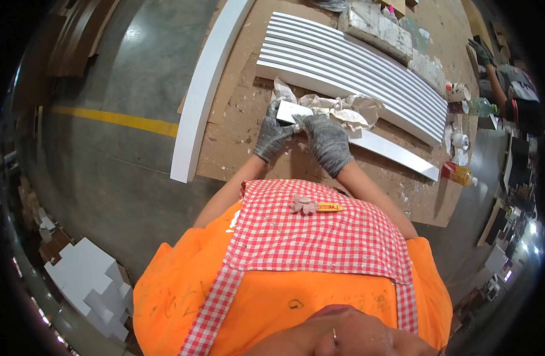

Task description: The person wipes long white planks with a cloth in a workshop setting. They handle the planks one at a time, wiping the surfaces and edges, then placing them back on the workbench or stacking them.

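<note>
A long white strip (397, 154) lies slantwise across the near part of the brown worktable (225, 139). My left hand (273, 135), in a grey knit glove, is closed around the strip's left end. Just to its right, my right hand (327, 142), gloved likewise, lies over the strip with its fingers bent against it; the fingertips are partly hidden. Crumpled off-white cloth (367, 108) rests along the strip's far side, beyond my right hand. Behind the cloth, several white strips (349, 68) are lined up side by side.
One long white board (204, 98) runs along the table's left edge. Paint-marked white blocks (376, 29) stand at the back. On the right are a green-tinted bottle (481, 107), a bottle of amber liquid (458, 174) and small containers. Another person's gloved hand (481, 52) shows at far right.
</note>
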Tool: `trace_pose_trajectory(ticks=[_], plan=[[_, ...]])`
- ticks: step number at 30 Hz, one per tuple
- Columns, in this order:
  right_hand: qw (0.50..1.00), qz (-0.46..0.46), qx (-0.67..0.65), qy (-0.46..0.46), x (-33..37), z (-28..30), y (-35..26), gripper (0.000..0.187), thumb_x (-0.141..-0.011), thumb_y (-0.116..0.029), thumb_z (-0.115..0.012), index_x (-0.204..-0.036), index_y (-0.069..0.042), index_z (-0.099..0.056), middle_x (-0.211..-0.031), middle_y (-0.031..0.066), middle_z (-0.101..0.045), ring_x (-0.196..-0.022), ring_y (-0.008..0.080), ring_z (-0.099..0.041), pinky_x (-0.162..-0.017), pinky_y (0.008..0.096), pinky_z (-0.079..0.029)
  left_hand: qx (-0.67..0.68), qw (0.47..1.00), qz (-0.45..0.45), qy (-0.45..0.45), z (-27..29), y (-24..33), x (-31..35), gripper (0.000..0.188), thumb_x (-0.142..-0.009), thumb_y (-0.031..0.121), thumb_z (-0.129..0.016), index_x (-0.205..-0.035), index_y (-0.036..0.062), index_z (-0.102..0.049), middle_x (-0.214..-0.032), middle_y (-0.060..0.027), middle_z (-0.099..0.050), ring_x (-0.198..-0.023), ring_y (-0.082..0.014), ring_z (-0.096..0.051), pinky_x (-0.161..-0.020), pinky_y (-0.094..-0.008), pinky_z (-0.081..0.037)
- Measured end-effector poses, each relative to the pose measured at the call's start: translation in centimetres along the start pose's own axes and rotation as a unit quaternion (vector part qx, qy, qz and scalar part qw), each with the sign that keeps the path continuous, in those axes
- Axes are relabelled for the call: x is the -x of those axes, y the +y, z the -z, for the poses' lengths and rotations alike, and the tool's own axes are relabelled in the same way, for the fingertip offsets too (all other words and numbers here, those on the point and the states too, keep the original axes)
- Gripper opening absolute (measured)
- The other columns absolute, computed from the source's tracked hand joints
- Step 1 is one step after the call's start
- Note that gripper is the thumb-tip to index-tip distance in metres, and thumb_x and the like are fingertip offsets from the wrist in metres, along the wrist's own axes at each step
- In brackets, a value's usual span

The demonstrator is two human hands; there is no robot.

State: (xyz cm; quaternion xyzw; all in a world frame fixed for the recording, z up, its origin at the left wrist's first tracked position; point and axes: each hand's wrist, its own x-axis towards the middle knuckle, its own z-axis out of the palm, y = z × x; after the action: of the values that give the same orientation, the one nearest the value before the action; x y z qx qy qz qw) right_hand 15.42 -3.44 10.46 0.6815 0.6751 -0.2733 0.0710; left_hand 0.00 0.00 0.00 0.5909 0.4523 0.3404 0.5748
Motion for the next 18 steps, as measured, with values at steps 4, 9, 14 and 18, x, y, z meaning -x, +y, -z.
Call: trace_pose_trajectory(ticks=[4,9,14,18], plan=[[0.994,0.030,-0.064,0.088,-1.6,-0.6,-0.1,0.022,-0.082,-0.022,-0.061,-0.100,-0.009,-0.062,-0.089,0.0174,-0.063,-0.085,0.0326,-0.063,-0.074,0.0431,-0.049,-0.004,0.999,0.042,-0.002,1.3,1.1,-0.3,0.085,-0.064,0.027,-0.085,-0.131,0.0035,-0.037,-0.118,-0.0150,-0.056,-0.109,-0.0240,-0.055,-0.091,-0.0322,-0.047],[0.994,0.075,-0.048,0.064,-0.9,1.5,0.0,0.018,-0.084,-0.021,-0.058,-0.096,-0.011,-0.065,-0.092,0.0163,-0.064,-0.085,0.0330,-0.062,-0.076,0.0427,-0.048,0.076,0.997,0.016,-0.004,1.5,1.3,-1.2,0.082,-0.065,0.023,-0.084,-0.129,0.0040,-0.038,-0.120,-0.0128,-0.053,-0.109,-0.0224,-0.055,-0.090,-0.0322,-0.048],[0.977,0.099,-0.075,0.170,-3.0,0.7,2.7,0.019,-0.082,-0.020,-0.061,-0.099,-0.018,-0.070,-0.087,0.0145,-0.064,-0.081,0.0320,-0.060,-0.079,0.0412,-0.047,0.082,0.996,0.009,-0.022,0.5,0.2,-0.8,0.081,-0.064,0.021,-0.084,-0.129,0.0064,-0.038,-0.120,-0.0124,-0.052,-0.109,-0.0224,-0.054,-0.092,-0.0319,-0.046],[0.992,0.088,-0.034,0.088,-2.6,2.4,3.6,0.020,-0.081,-0.021,-0.063,-0.099,-0.018,-0.071,-0.084,0.0132,-0.064,-0.084,0.0307,-0.059,-0.081,0.0404,-0.045,0.026,0.999,-0.022,-0.005,0.0,0.0,-0.3,0.081,-0.063,0.023,-0.085,-0.129,0.0074,-0.039,-0.120,-0.0119,-0.053,-0.109,-0.0225,-0.054,-0.092,-0.0330,-0.047]])
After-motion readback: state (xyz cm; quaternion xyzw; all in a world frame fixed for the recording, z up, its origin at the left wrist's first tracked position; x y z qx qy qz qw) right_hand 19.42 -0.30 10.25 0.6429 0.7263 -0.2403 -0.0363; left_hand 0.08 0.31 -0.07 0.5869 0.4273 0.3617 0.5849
